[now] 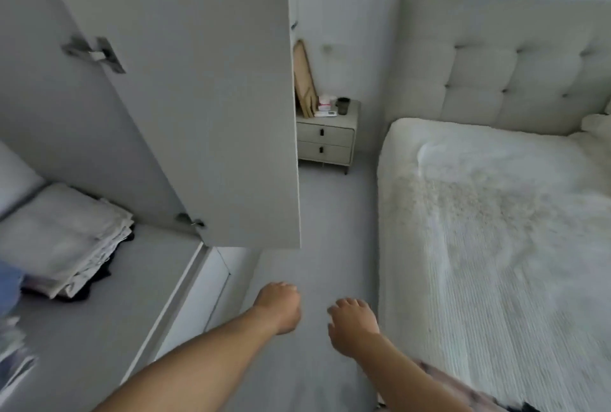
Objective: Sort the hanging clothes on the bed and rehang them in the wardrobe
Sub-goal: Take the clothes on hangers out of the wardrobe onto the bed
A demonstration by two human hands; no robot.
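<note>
- Left hand [279, 307] hangs over the floor [330, 213], fingers loosely curled, holding nothing.
- Right hand [352, 324] is beside it, near the bed [496, 246] edge, fingers relaxed, also holding nothing.
- Wardrobe [99, 296] on the left, its door [198, 97] swung open; folded stack [66, 239] on its shelf.
- Patterned garment [463, 391] at the bed's near corner, partly behind the right arm.
- Nightstand [325, 140] by the headboard [496, 64].

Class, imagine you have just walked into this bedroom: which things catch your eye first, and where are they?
The tall pale grey wardrobe door swings open at upper left, dominating the view. On the right lies the white textured bedspread below a tufted beige headboard. At bottom centre, the empty left hand and right hand reach out over the grey floor.
</note>
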